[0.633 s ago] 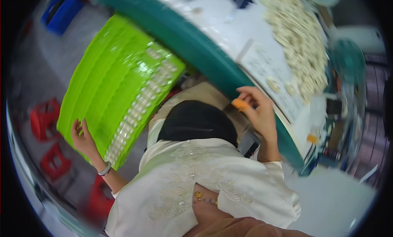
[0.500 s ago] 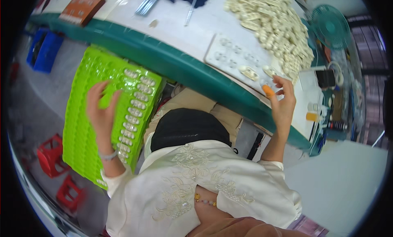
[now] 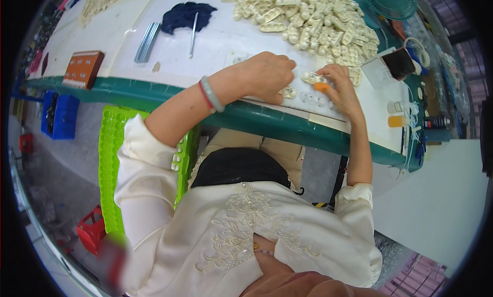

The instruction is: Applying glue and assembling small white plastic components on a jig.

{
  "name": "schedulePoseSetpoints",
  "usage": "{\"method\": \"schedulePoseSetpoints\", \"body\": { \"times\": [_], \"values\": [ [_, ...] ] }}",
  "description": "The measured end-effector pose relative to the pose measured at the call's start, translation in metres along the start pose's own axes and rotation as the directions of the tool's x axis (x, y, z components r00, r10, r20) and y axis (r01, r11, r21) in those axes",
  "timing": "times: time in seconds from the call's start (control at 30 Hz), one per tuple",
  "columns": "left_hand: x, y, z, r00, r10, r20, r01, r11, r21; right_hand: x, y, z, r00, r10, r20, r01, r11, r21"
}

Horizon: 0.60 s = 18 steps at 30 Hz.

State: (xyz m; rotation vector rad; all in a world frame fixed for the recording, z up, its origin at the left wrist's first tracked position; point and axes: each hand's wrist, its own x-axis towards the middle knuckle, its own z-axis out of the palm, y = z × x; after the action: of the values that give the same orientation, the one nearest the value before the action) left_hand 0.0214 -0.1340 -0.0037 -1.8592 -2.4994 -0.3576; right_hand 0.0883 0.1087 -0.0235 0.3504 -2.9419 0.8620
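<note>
My left hand (image 3: 268, 77) reaches across the table with its fingers curled down over a white plate with round hollows (image 3: 308, 98). A knobbly cream piece (image 3: 289, 93) lies just beside its fingertips; whatever is between those fingers is hidden. My right hand (image 3: 343, 89), with an orange cover (image 3: 321, 87) on one digit, pinches another knobbly cream piece (image 3: 309, 78) over the plate. Behind both hands rises a large heap of cream pieces (image 3: 308, 20).
A bright green dimpled tray (image 3: 112, 158) stands at my left below the table's green edge (image 3: 257, 120). On the table are dark blue cloth (image 3: 187, 15), metal strips (image 3: 148, 42), a thin rod (image 3: 193, 35), an orange-brown box (image 3: 83, 68) and a phone (image 3: 398, 65).
My left hand has moved from above the green tray to the white plate on the table, its fingers now curled. My right hand has moved slightly left and pinches a piece. The view has shifted.
</note>
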Motion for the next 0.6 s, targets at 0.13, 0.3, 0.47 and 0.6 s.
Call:
{"method": "schedulePoseSetpoints", "body": {
  "times": [0.13, 0.3, 0.47, 0.6],
  "values": [
    [-0.008, 0.0, -0.012, 0.999, 0.002, -0.045, 0.002, 0.997, 0.08, -0.006, -0.001, -0.005, 0.961, -0.103, -0.255, 0.115, 0.993, 0.035],
    [-0.101, 0.007, -0.062, 0.713, -0.303, -0.633, 0.114, 0.94, -0.321, -0.049, -0.044, -0.013, 0.887, 0.018, -0.461, 0.166, 0.919, 0.356],
    [-0.278, 0.07, -0.047, 0.235, -0.841, -0.488, 0.499, 0.535, -0.682, -0.041, -0.166, 0.088, 0.974, -0.225, 0.033, 0.171, 0.819, 0.548],
    [-0.394, 0.166, 0.018, -0.338, -0.905, -0.259, 0.32, 0.148, -0.936, 0.004, -0.213, 0.219, 0.803, -0.515, 0.299, 0.395, 0.836, 0.381]
  ]
}}
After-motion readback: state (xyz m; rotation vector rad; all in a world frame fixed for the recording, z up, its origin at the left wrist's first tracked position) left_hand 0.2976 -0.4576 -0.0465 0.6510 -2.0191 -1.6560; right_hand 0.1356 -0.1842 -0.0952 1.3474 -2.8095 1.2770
